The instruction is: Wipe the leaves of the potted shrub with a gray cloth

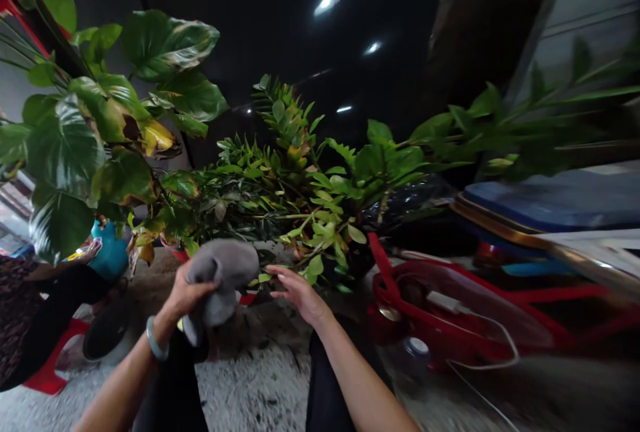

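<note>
My left hand (189,292) is closed around a bunched grey cloth (225,279), with a pale green bangle on that wrist. Held up at the front of the potted plants, the cloth hides part of the lower leaves. To its right, my right hand (299,293) has its fingers stretched out towards the low leaves of a green plant (325,239). Nothing shows in that hand, and whether its fingertips touch a leaf I cannot tell.
A large-leaved plant (65,145) with some yellowed leaves rises at the left. Below it sit a dark bucket (107,335) and another person in dark trousers (65,312). At right stands a red plastic stool (465,325) with a white cable (500,365).
</note>
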The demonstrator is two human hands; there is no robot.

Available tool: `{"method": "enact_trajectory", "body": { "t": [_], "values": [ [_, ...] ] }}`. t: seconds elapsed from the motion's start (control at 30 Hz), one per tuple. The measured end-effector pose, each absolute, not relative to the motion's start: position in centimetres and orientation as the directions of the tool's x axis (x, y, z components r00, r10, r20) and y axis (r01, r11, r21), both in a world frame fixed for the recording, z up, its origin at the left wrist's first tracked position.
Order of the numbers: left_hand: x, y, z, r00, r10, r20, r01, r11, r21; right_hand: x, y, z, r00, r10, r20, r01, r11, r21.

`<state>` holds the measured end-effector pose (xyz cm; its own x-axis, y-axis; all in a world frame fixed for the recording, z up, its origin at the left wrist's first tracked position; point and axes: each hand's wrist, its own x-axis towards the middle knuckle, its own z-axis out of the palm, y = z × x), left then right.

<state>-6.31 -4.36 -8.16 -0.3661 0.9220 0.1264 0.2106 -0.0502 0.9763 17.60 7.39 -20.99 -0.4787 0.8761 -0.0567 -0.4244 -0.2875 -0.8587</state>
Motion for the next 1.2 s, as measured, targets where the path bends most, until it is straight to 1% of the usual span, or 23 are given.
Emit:
{"method": "enact_trajectory", "body": {
  "t": [0.1, 0.17, 0.2, 0.27, 0.33, 0.4, 0.43, 0.47, 0.53, 0.6, 0.7, 0.77, 0.8, 0.87, 0.97, 1.03, 1.07, 1.1, 1.13, 1.2],
  "values": [
    [-7.5, -1.7, -3.6, -0.613, 0.735, 0.290, 0.220, -0.193, 0.956, 17.4, 7.5, -21.0, -0.480, 0.874, -0.074, -0.424, -0.305, -0.853],
    [-7.7, 0.1, -2.8, -0.701, 0.637, 0.321, 0.222, -0.233, 0.947, 17.2, 7.4, -20.9, -0.483, 0.872, -0.082, -0.420, -0.312, -0.852],
    [-7.4, 0.6, -3.4, -0.711, 0.637, 0.298, 0.203, -0.219, 0.954, 17.0, 7.4, -20.9, -0.482, 0.872, -0.083, -0.418, -0.312, -0.853],
    [-6.4, 0.5, -6.3, -0.664, 0.726, 0.178, 0.129, -0.124, 0.984, 16.9, 7.2, -20.9, -0.467, 0.880, -0.083, -0.420, -0.303, -0.856],
    [-5.1, -1.0, -10.2, -0.536, 0.844, 0.003, 0.061, 0.035, 0.998, 16.9, 7.2, -20.8, -0.454, 0.887, -0.084, -0.419, -0.295, -0.859],
    [-3.9, -3.2, -13.1, -0.433, 0.894, -0.117, 0.022, 0.140, 0.990, 17.2, 7.2, -20.8, -0.455, 0.886, -0.085, -0.411, -0.294, -0.863],
    [-3.6, -4.2, -13.7, -0.402, 0.905, -0.141, 0.011, 0.159, 0.987, 17.3, 7.2, -20.8, -0.461, 0.884, -0.083, -0.407, -0.293, -0.865],
    [-3.3, -4.9, -13.6, -0.390, 0.911, -0.137, 0.011, 0.154, 0.988, 17.5, 7.3, -20.8, -0.470, 0.879, -0.078, -0.405, -0.293, -0.866],
    [-3.1, -5.1, -11.7, -0.402, 0.914, -0.053, 0.056, 0.082, 0.995, 17.6, 7.4, -20.7, -0.483, 0.873, -0.069, -0.410, -0.295, -0.863],
    [-3.3, -3.6, -8.2, -0.432, 0.896, 0.102, 0.152, -0.039, 0.988, 17.6, 7.5, -20.6, -0.483, 0.873, -0.067, -0.424, -0.301, -0.854],
    [-3.6, 0.7, -3.4, -0.489, 0.786, 0.379, 0.304, -0.254, 0.918, 17.2, 7.5, -20.5, -0.472, 0.877, -0.088, -0.433, -0.317, -0.844],
    [-3.6, 3.6, -2.4, -0.467, 0.746, 0.475, 0.360, -0.331, 0.872, 17.0, 7.4, -20.5, -0.465, 0.879, -0.108, -0.423, -0.328, -0.845],
    [-3.6, 4.5, -2.7, -0.436, 0.756, 0.488, 0.379, -0.337, 0.862, 16.9, 7.4, -20.5, -0.459, 0.881, -0.114, -0.418, -0.328, -0.848],
    [-3.5, 5.1, -4.4, -0.329, 0.833, 0.445, 0.419, -0.294, 0.859, 16.9, 7.4, -20.6, -0.445, 0.889, -0.111, -0.417, -0.315, -0.853],
    [-3.2, 3.0, -7.1, -0.056, 0.963, 0.265, 0.474, -0.208, 0.856, 17.1, 7.5, -20.9, -0.434, 0.896, -0.098, -0.442, -0.307, -0.843],
    [-2.8, 0.9, -7.2, 0.111, 0.982, 0.152, 0.467, -0.187, 0.864, 17.3, 7.6, -21.1, -0.440, 0.893, -0.095, -0.464, -0.317, -0.827],
    [-2.6, 0.1, -6.5, 0.148, 0.981, 0.128, 0.453, -0.182, 0.873, 17.4, 7.6, -21.2, -0.448, 0.890, -0.091, -0.470, -0.321, -0.822],
    [-2.4, -0.2, -5.5, 0.144, 0.981, 0.130, 0.434, -0.181, 0.882, 17.5, 7.7, -21.2, -0.457, 0.886, -0.085, -0.472, -0.322, -0.821],
    [-2.2, -0.1, -4.2, 0.101, 0.982, 0.161, 0.413, -0.188, 0.891, 17.6, 7.7, -21.2, -0.466, 0.881, -0.080, -0.467, -0.322, -0.824],
    [-1.8, 1.2, -1.6, -0.055, 0.958, 0.281, 0.367, -0.242, 0.898, 17.7, 7.7, -21.1, -0.481, 0.873, -0.076, -0.443, -0.317, -0.838]
  ]
}}
